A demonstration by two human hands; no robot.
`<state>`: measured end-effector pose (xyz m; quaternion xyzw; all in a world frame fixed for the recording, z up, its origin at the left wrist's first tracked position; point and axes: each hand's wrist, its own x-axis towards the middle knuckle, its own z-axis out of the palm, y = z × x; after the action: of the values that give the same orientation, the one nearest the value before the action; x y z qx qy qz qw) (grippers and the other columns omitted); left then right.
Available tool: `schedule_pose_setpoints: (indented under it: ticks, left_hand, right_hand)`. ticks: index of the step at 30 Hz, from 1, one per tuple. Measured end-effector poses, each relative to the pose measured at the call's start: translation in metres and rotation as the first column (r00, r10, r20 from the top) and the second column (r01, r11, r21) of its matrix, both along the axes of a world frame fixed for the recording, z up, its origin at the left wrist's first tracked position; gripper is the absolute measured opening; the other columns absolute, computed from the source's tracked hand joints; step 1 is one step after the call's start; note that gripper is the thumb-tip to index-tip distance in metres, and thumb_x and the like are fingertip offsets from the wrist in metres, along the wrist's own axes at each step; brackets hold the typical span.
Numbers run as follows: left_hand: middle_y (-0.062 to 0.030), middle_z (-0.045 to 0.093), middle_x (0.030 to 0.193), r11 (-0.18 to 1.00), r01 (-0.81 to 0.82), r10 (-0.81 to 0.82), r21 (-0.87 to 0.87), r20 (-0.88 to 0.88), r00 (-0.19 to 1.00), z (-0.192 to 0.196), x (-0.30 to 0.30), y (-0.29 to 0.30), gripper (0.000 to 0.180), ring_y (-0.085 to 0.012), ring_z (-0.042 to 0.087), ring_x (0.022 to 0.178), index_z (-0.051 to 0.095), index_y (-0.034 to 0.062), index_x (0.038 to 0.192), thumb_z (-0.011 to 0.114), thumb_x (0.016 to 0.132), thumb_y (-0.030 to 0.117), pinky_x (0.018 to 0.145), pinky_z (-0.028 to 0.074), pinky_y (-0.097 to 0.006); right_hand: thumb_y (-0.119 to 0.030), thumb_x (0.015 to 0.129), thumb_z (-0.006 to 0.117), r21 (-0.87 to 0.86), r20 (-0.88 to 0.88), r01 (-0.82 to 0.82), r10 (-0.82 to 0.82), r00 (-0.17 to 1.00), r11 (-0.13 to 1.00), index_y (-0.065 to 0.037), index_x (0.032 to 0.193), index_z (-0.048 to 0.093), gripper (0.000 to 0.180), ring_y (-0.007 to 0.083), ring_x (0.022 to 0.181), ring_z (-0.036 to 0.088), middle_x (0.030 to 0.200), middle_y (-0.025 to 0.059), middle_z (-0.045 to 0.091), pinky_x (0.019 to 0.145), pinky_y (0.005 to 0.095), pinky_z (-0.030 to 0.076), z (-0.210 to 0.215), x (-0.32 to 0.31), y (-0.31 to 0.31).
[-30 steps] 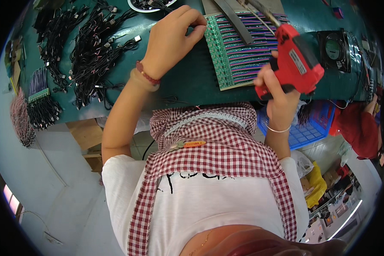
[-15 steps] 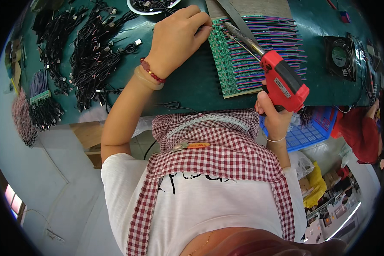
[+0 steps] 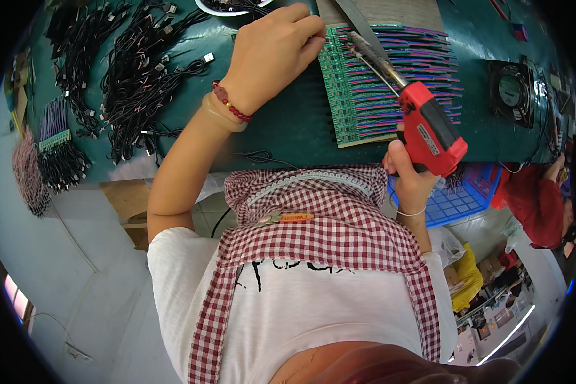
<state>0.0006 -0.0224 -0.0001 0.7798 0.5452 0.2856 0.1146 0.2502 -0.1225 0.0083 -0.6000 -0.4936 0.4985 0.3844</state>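
The right hand (image 3: 411, 182) gripped a red soldering gun (image 3: 429, 131), its tip over green boards (image 3: 340, 109) on the counter (image 3: 275, 142). By their far left corner, the left hand (image 3: 278, 54) was pinched narrow, whether on anything I could not tell. Past its wrist stood a bowl (image 3: 230, 14).

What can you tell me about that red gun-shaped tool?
The red gun-shaped tool has a plastic-looking body with a black panel along its back and a pale label on its side. A metal barrel and a thin rod extend from its front, pointing up and left over the green circuit boards. The right hand grips its handle. Whether the tip touches a board is unclear.
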Motion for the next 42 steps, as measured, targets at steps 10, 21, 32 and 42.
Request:
schedule_pose_setpoints:
  ticks: [10,21,32,42]
  left_hand:
    - [-0.0013,0.058,0.078,1.0,-0.013,0.014,0.012,-0.066,0.998,0.003,0.001,0.0,0.007,-0.0214,0.06,0.066,0.065,0.0115,0.083,0.066,0.082,0.018,0.055,0.048,-0.033]
    - [-0.0024,0.057,0.079,0.995,0.101,-0.099,0.012,-0.096,0.99,0.006,-0.005,0.006,0.006,-0.0241,0.06,0.07,0.064,0.0122,0.084,0.065,0.081,0.017,0.058,0.048,-0.035]
    - [-0.0029,0.057,0.079,0.995,0.1,-0.102,-0.02,-0.17,0.98,0.008,-0.005,0.01,0.007,-0.0254,0.061,0.071,0.063,0.012,0.082,0.063,0.082,0.019,0.058,0.048,-0.037]
    - [-0.0042,0.056,0.076,0.997,0.072,-0.077,-0.029,-0.201,0.977,0.01,-0.001,0.011,0.007,-0.0262,0.061,0.07,0.063,0.0117,0.081,0.061,0.081,0.019,0.057,0.048,-0.038]
  right_hand:
    - [0.008,0.085,0.057,-0.038,-0.069,0.027,-0.03,0.997,0.999,0.007,0.116,0.051,0.032,0.0112,0.048,0.045,0.063,0.0051,0.052,0.049,0.0266,0.04,0.0,0.005,-0.003]
    - [0.004,0.085,0.061,-0.026,-0.05,-0.007,0.006,0.999,1.0,0.006,0.108,0.053,0.025,0.0113,0.05,0.048,0.063,0.0048,0.052,0.049,0.0259,0.041,-0.008,0.008,-0.006]
    - [0.004,0.085,0.061,0.056,0.073,-0.109,0.105,0.992,0.992,0.005,0.102,0.054,0.018,0.0109,0.05,0.047,0.064,0.0047,0.053,0.048,0.0255,0.041,-0.017,0.014,-0.009]
    - [-0.012,0.08,0.076,-0.057,-0.01,0.03,-0.03,0.999,0.998,-0.001,0.1,0.062,0.026,0.0082,0.069,0.056,0.085,0.0006,0.061,0.06,0.0242,0.046,-0.011,0.013,-0.01]
